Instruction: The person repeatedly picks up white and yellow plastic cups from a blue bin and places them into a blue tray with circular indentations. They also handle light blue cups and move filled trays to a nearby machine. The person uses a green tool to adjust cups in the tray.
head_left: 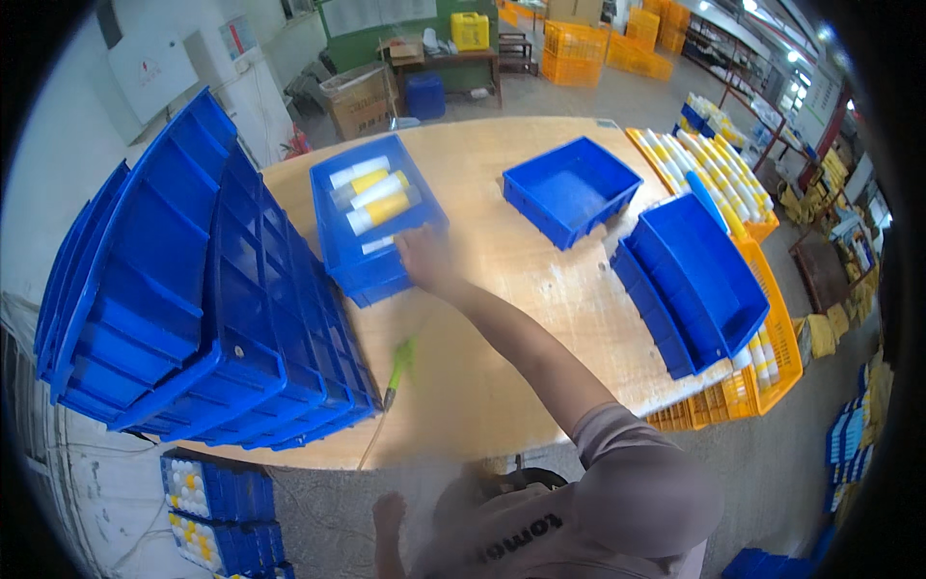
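My right hand (424, 257) is over the near right part of a blue bin (342, 270) on the table. Its fingers are closed around the right end of a white roll (378, 244), partly hiding it. Beyond that roll, several white and yellow rolls (384, 211) lie side by side in the bin. My left hand (389, 510) hangs below the table's front edge, small and slightly blurred; its fingers look curled, and nothing shows in them. On the table between my hands is a green-handled tool (399, 365), blurred, with a thin cord trailing toward the front edge.
Tall stacked blue bins (231, 318) stand at the table's left. An empty blue tray (569, 188) sits at the back right; nested blue bins (694, 280) rest near the right edge. Beside them, orange crates (772, 338) hold white and yellow rolls. Filled blue bins (222, 502) stand below left.
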`<state>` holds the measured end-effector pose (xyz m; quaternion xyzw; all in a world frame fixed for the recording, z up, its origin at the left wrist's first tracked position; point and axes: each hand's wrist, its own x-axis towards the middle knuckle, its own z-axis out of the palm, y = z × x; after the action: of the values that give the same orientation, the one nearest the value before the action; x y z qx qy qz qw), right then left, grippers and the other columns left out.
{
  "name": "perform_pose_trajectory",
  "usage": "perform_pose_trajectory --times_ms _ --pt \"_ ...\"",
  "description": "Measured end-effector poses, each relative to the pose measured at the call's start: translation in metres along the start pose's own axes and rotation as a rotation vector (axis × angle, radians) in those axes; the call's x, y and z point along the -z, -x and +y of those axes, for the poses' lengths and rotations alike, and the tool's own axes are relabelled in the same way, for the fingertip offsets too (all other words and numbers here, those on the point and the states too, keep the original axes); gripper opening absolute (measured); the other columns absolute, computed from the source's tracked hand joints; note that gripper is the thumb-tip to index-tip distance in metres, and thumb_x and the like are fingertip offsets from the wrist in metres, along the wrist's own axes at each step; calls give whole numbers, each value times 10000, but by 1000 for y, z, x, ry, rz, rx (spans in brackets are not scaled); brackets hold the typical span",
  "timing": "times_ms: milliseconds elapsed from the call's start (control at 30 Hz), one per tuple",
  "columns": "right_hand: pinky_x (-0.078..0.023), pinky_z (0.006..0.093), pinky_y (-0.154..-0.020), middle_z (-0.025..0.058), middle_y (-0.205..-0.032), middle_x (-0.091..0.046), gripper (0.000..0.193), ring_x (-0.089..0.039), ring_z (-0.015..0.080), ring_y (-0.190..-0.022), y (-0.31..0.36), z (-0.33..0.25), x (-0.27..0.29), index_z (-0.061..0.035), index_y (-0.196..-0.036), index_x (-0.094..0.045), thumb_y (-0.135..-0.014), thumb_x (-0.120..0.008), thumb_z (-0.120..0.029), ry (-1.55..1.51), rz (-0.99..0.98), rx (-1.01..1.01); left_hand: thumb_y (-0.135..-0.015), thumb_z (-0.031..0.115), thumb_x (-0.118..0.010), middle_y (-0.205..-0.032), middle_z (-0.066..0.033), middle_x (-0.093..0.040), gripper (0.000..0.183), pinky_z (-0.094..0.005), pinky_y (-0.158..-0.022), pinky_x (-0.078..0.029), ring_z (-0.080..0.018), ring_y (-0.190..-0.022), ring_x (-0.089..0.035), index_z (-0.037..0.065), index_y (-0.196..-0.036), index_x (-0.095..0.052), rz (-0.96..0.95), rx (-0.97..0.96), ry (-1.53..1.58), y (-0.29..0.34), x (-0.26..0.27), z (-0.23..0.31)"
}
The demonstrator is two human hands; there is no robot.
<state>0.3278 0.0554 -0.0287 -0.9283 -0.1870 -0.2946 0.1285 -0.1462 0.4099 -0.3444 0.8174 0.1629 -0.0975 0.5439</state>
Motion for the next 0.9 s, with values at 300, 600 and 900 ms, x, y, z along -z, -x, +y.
perform_pose_trajectory --times_ms 300,600,900 --pt "-506 446 -777 106 -984 -653 219 -644 318 -968 -10 79 75 -96 -1021 -661 -803 -660 -115 -67 -362 168 -944 250 -645 -620 -128 -672 316 -369 -598 -520 -262 -588 -667 -13 -786 -721 -37 64 -310 -16 -16 273" --pt "-428 414 -901 73 -1009 -599 320 -575 257 -1021 312 118 233 -144 -1133 -661 -819 -613 -183 -104 -629 323 -926 118 -689 -1059 -89 -687 407 -297 -854 -484 -155 -933 -620 -72 -1277 -607 276 -226 270 -72 -170 431" --pt "-458 463 -952 163 -1129 -641 332 -607 341 -1088 423 174 291 -58 -1190 -642 -892 -593 -197 -622 -1283 18 -768 -114 -579 -1054 -82 -699 502 -274 -810 -511 -145 -903 -644 -67 -1266 -618 81 -142 389 -4 -318 377"
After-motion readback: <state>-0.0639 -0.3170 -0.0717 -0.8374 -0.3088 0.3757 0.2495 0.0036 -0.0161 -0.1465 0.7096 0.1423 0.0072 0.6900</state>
